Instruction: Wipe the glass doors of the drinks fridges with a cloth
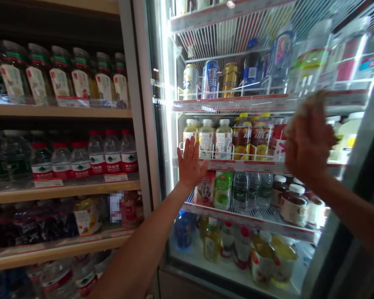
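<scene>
In the head view, the left hand (191, 164) is lying open with fingers spread, grasping nothing, its palm turned to the glass door (212, 109) of a lit drinks fridge (187, 286) and seemingly pressing flat on it. Over on the other side, the right hand (308, 145) is showing blurred, and it looks to be clutching a crumpled cloth (314, 106) bunched at the fingertips; the smear is hiding the folds, and there's no telling whether the cloth is touching the glass door. That glass door is standing straight ahead of both hands, its long axis running up and down; the cloth is sitting higher than the left hand and to its right, so the right hand is clearly the nearer one. Inside, wire shelves (224, 37) are carrying tea bottles (207, 141), cans (210, 79) and jars (294, 203), all glowing brightly. To the left, wooden shelves (65, 192) are holding red-capped water bottles (60, 162) in dimmer light
</scene>
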A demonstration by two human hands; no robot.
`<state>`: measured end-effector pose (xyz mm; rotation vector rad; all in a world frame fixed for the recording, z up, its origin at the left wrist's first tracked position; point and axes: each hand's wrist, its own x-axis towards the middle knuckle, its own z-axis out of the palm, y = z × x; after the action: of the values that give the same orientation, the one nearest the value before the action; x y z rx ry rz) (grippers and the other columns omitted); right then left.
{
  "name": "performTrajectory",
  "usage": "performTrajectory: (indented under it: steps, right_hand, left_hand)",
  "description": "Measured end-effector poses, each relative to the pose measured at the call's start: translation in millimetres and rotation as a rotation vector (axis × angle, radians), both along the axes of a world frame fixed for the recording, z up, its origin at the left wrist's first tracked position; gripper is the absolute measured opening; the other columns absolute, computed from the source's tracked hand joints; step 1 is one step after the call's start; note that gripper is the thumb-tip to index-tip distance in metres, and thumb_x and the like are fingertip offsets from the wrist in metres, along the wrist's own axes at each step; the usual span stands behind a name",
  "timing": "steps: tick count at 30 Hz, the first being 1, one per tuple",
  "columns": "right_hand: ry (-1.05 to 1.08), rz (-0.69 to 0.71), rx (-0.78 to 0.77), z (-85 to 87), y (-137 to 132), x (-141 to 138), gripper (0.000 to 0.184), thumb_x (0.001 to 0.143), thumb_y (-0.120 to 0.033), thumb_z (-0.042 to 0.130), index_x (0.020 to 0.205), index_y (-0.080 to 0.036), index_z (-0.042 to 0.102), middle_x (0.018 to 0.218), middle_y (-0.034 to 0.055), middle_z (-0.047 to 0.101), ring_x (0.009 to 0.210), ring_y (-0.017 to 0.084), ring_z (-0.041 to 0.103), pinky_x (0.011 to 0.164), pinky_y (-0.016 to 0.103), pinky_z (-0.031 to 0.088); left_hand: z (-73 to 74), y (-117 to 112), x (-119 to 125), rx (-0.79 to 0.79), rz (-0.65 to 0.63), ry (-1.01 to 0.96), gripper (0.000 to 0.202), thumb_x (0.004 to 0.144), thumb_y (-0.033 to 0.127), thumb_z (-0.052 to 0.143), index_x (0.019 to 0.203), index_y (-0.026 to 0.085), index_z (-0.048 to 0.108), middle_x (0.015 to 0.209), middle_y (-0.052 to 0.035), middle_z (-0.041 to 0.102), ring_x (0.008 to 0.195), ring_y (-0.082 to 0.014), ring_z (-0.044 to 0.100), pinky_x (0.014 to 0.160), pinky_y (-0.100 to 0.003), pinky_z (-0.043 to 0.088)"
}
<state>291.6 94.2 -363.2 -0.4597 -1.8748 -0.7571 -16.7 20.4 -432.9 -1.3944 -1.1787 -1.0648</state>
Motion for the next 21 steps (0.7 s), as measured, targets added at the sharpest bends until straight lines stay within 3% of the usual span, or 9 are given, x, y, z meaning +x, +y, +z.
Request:
performTrajectory:
  steps: [2,3,5,8,11,13,15,19,21]
  right_hand:
    - [-0.016,-0.048,0.034,-9.9,-2,-4,0.05,0.093,-0.044,0.027,0.141,-0.031,0.036,0.153,-0.0067,0.022,0.141,0.026,0.02,0.115,0.051,0.016]
    - [0.005,-0.064,0.045,-9.9,-1,0,0.051,0.092,-0.046,0.032,0.14,-0.033,0.036,0.152,-0.0059,0.025,0.139,0.026,0.026,0.114,0.051,0.019]
    - [0.213,-0.14,0.067,0.7,3,16,0.055,0.09,-0.048,0.032,0.143,-0.032,0.032,0.153,-0.0052,0.023,0.138,0.03,0.029,0.11,0.054,0.022]
    - [0.562,-0.228,0.078,22.0,8,27,0.061,0.091,-0.048,0.027,0.147,-0.024,0.022,0.155,-0.0033,0.014,0.139,0.037,0.021,0.106,0.058,0.021]
    - [0.351,-0.191,0.14,18.5,2,6,0.063,0.09,-0.044,0.034,0.147,-0.019,0.024,0.155,0.0033,0.013,0.139,0.035,0.022,0.107,0.058,0.024]
    - [0.063,-0.143,0.175,8.5,-2,-8,0.058,0.09,-0.037,0.038,0.145,-0.021,0.029,0.154,0.0048,0.022,0.139,0.027,0.027,0.11,0.051,0.027]
    - [-0.028,-0.157,0.178,7.0,2,-10,0.052,0.09,-0.031,0.039,0.141,-0.022,0.036,0.151,0.0052,0.031,0.139,0.023,0.028,0.112,0.048,0.027]
    - [0.535,-0.312,0.17,36.3,12,6,0.05,0.09,-0.03,0.036,0.135,-0.01,0.044,0.146,0.0188,0.036,0.138,0.029,0.029,0.107,0.055,0.03]
    - [0.656,-0.333,0.162,45.1,7,0,0.051,0.09,-0.028,0.034,0.136,-0.008,0.041,0.145,0.0217,0.036,0.137,0.03,0.03,0.104,0.054,0.033]
  left_hand:
    - [0.2,-1,0,0.001,0.003,0.008,0.069,0.092,0.043,0.031,0.148,0.014,0.003,0.152,-0.0147,0.021,0.143,-0.0203,0.006,0.116,-0.047,0.004]
    - [0.3,-1,-1,0.001,0.004,0.01,0.069,0.092,0.043,0.031,0.148,0.014,0.003,0.152,-0.0149,0.021,0.143,-0.0204,0.006,0.116,-0.047,0.004]
    - [0.2,-1,-1,-0.002,0.008,0.006,0.069,0.092,0.043,0.032,0.147,0.014,0.003,0.152,-0.0153,0.022,0.143,-0.0209,0.007,0.116,-0.048,0.004]
    - [0.0,-2,-1,-0.014,0.018,0.001,0.068,0.092,0.044,0.03,0.147,0.013,0.005,0.151,-0.0165,0.023,0.143,-0.0217,0.008,0.116,-0.049,0.004]
    - [-0.1,-3,-2,-0.041,0.013,-0.007,0.068,0.092,0.044,0.032,0.147,0.012,0.01,0.15,-0.0173,0.025,0.143,-0.0229,0.01,0.115,-0.05,0.007]
    - [0.2,-5,-4,-0.046,0.007,-0.004,0.067,0.091,0.043,0.035,0.147,0.012,0.013,0.15,-0.0171,0.025,0.143,-0.0236,0.011,0.115,-0.049,0.008]
    - [0.6,-5,-6,-0.026,0.009,0.007,0.067,0.091,0.042,0.038,0.147,0.014,0.014,0.15,-0.0164,0.025,0.142,-0.024,0.013,0.115,-0.048,0.009]
    - [1.9,-2,-9,0.031,0.0,0.033,0.07,0.09,0.04,0.042,0.148,0.017,0.01,0.151,-0.0151,0.023,0.142,-0.0247,0.016,0.115,-0.048,0.009]
    - [3.0,-1,-10,0.046,-0.006,0.042,0.07,0.09,0.039,0.042,0.148,0.018,0.008,0.151,-0.015,0.022,0.142,-0.0253,0.016,0.115,-0.049,0.009]
